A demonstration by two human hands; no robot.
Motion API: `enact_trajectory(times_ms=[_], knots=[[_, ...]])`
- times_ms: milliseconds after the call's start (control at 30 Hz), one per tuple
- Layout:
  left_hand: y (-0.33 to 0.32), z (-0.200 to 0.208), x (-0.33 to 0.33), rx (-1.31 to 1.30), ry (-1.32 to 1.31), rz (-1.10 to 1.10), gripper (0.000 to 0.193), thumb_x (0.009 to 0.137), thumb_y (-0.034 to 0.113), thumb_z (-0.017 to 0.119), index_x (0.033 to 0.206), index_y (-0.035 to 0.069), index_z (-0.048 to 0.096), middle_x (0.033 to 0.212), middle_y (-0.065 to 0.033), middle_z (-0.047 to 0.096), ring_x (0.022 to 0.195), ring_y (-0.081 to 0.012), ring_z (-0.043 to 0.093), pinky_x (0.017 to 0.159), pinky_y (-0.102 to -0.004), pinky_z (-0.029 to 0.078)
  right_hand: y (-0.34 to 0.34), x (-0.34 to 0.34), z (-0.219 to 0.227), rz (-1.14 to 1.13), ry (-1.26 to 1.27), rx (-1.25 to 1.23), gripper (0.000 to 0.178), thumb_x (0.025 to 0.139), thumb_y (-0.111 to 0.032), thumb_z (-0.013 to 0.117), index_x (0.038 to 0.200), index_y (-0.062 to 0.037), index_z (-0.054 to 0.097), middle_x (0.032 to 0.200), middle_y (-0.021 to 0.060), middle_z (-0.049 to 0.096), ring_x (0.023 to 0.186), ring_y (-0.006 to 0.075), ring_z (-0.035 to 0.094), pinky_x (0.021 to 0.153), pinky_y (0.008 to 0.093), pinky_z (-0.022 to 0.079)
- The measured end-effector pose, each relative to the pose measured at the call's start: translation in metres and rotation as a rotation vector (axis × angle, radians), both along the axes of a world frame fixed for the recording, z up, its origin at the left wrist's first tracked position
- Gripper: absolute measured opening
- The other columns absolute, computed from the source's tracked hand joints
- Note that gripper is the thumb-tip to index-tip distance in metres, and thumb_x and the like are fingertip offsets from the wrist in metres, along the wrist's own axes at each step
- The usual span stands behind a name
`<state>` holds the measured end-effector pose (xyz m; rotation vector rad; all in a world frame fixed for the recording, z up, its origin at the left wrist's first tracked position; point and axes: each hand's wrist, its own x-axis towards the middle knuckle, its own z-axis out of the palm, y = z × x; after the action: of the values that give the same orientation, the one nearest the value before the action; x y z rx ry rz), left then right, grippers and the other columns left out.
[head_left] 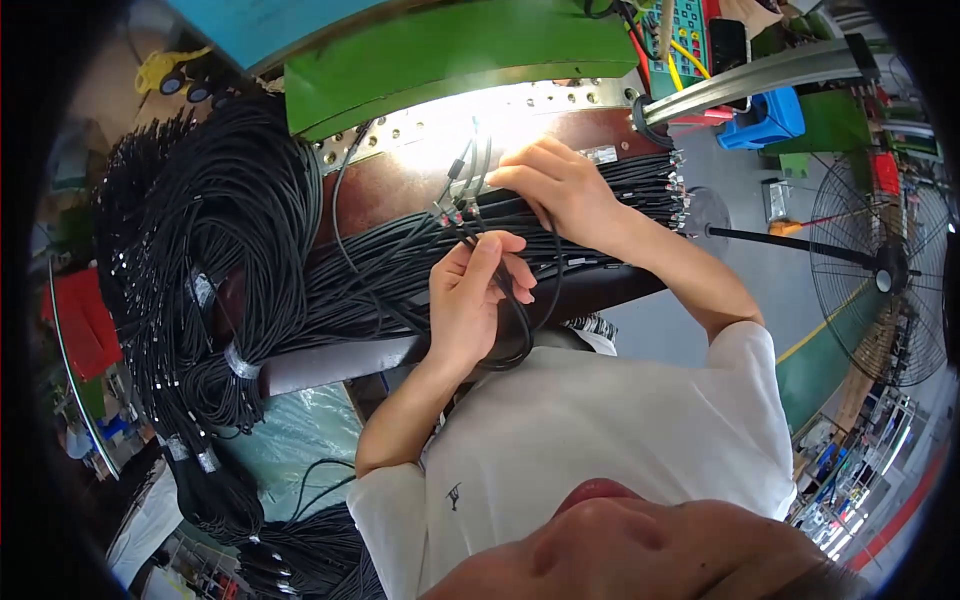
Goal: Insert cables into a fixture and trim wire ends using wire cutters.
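My left hand (465,305) is closed around a few black cables (516,325), which hang from it in a loop. Their ends, with small metal and red parts, stick up just beyond the fingertips. To the upper right, my right hand (565,190) curls its fingers down at a black cable beside a brightly lit spot; its fingertips are partly hidden. Under both hands a long bundle of black cables (630,190) lies across the dark red worktop (375,190), metal ends to the right.
A large heap of coiled black cables (230,190) fills the left side, tied with clear wraps. Behind the worktop stands a green machine housing (460,65). At right are a metal arm (760,75), a blue stool (765,120) and a black floor fan (880,270).
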<state>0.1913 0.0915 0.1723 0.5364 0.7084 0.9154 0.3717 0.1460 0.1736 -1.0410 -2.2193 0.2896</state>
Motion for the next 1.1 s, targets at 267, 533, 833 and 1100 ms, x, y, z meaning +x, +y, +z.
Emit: enact_trajectory(times_ms=[267,533,833,1100], knots=[[0.006,0.000,0.004,-0.061,-0.033,-0.048,0.030,0.095,0.025,0.048,0.093,-0.003,0.058,0.066,-0.0096,0.057,0.055,-0.0142,0.053,0.053,-0.0255,0.044,0.011,0.004,0.007,0.087,-0.109,-0.029,0.026,0.066,-0.003,0.062,0.091,-0.0065,0.059,0.087,0.0055,0.059,0.081,0.0267,0.058,0.067,0.0345,0.049],[0.008,0.001,0.003,-0.069,-0.005,-0.085,0.033,0.095,0.027,0.048,0.091,-0.004,0.058,0.065,-0.0104,0.057,0.054,-0.0146,0.053,0.053,-0.0253,0.044,0.018,-0.002,0.009,0.206,-0.387,-0.045,0.017,0.066,-0.010,0.059,0.082,-0.0057,0.055,0.085,0.0021,0.053,0.081,0.0198,0.056,0.066,0.0288,0.050],[0.009,-0.005,0.001,-0.058,-0.015,-0.074,0.035,0.093,0.030,0.052,0.088,-0.004,0.061,0.066,-0.0091,0.059,0.056,-0.0135,0.055,0.051,-0.0233,0.045,0.016,-0.004,0.003,0.152,-0.147,-0.086,0.020,0.065,-0.005,0.061,0.083,-0.0075,0.054,0.082,0.0040,0.053,0.080,0.0238,0.056,0.065,0.0334,0.048],[0.013,-0.006,-0.002,-0.077,-0.018,-0.045,0.035,0.093,0.031,0.053,0.088,-0.003,0.062,0.066,-0.0083,0.059,0.056,-0.0128,0.055,0.051,-0.0223,0.045,0.013,-0.003,0.012,0.113,-0.378,-0.084,0.024,0.066,-0.006,0.060,0.089,-0.0104,0.057,0.089,0.0012,0.055,0.086,0.0183,0.058,0.062,0.0292,0.050]])
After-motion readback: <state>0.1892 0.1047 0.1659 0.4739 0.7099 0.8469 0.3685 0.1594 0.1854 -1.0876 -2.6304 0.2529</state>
